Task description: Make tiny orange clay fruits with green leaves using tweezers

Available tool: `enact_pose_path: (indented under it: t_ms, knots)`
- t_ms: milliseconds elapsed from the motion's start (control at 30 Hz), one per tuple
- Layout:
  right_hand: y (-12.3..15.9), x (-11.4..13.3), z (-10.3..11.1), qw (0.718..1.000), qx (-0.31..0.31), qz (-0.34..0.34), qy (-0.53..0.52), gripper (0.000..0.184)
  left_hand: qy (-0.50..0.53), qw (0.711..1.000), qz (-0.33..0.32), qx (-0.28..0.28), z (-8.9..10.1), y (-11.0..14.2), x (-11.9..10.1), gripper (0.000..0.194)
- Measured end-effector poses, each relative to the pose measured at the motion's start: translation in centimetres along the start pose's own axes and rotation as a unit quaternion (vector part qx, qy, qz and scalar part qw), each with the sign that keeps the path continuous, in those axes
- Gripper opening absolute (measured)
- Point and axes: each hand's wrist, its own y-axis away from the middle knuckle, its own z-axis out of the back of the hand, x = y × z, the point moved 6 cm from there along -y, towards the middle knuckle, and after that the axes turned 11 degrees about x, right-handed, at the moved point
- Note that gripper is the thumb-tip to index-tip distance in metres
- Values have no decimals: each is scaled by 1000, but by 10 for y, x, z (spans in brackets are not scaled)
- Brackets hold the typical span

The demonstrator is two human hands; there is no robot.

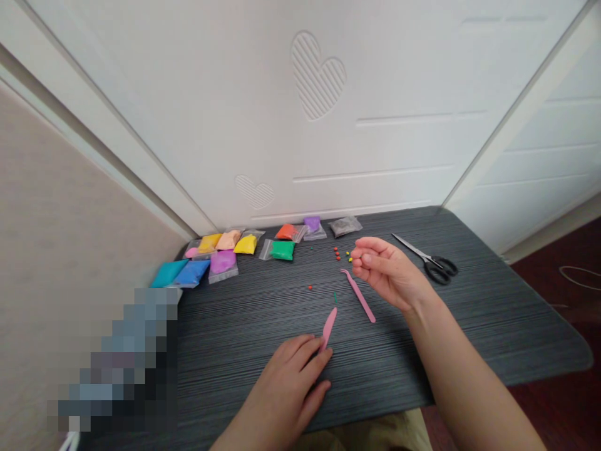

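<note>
My left hand (pixel 295 383) rests palm down near the table's front edge. Its fingertips close around the handle end of a pink plastic knife (pixel 330 323), whose blade points away from me. My right hand (pixel 385 269) is raised over the table with thumb and fingertips pinched together; anything between them is too small to make out. Below it lie pink tweezers (pixel 360 297). A thin green strip (pixel 335 297) lies just beyond the knife tip, and a small red piece (pixel 310 287) to its left. Small red pieces (pixel 337 254) and yellow-green pieces (pixel 348 254) sit beside my right fingertips.
Black-handled scissors (pixel 434 263) lie open at the right. Along the back are bags of coloured clay: green (pixel 282 250), orange (pixel 286 232), purple (pixel 312 224), grey (pixel 346 226). More bags, including blue (pixel 191 273), fill the left back corner. A white panel (pixel 375 150) stands behind the table.
</note>
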Motion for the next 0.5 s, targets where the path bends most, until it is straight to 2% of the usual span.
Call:
enact_pose_path:
  t_ms: [333,500]
  knots:
    - [-1,2,4,1000,-8,11,-11,22,-26,1000,-5,-11,-6,-9,-19,41]
    - [-3,0,10,999,-29,15,-20,20,-24,999,31,-15,-8,-25,-31,52]
